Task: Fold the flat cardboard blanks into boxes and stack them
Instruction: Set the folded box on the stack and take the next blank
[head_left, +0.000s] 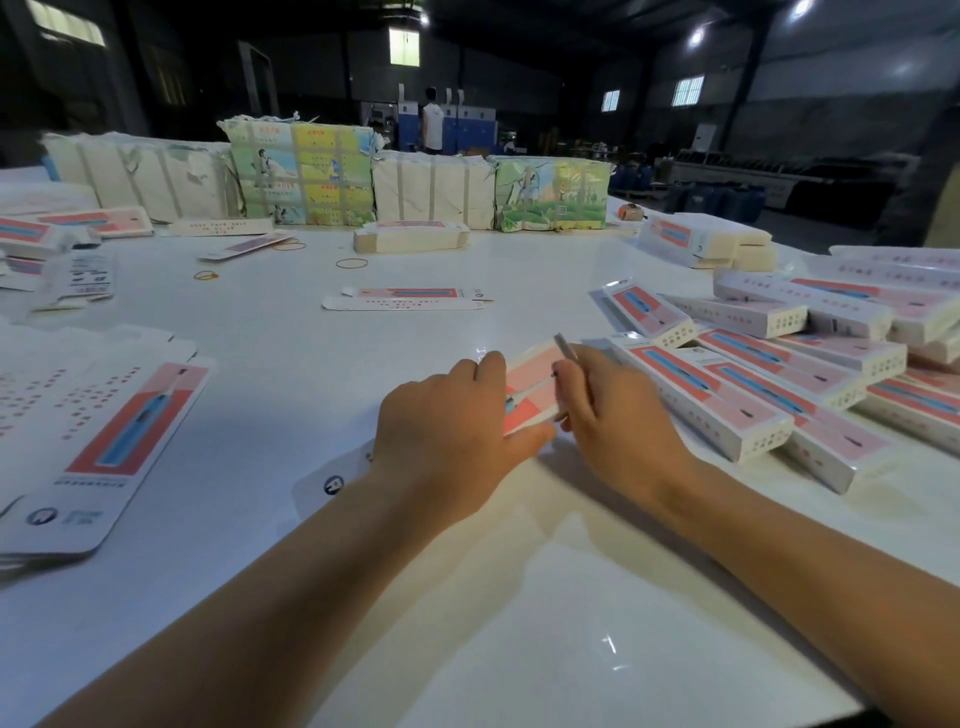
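Both hands meet over one cardboard blank (530, 387) lying on the white table (519, 597), just past the middle of the view. The left hand (447, 436) lies across the blank's near half, fingers bent over its far edge and thumb stretched along its near edge, so it grips the card from both sides. The right hand (618, 410) sits at the blank's 3 o'clock side, its fingers curled round a raised flap or wall of the card; how firmly it pinches I cannot tell. A white end tab with a round logo sticks out under the left wrist toward 8 o'clock. From the hands' 2 to 3 o'clock, close beside the right hand, lies a heap of folded boxes (779, 374) in overlapping rows. At 9 o'clock, well apart, rests a stack of flat blanks (119, 441). At 12 o'clock a single flat blank (410, 299) lies alone, with rubber bands (351, 263) beyond it, a short pile of blanks (410, 236), and wrapped bundles (301, 174) along the far edge.
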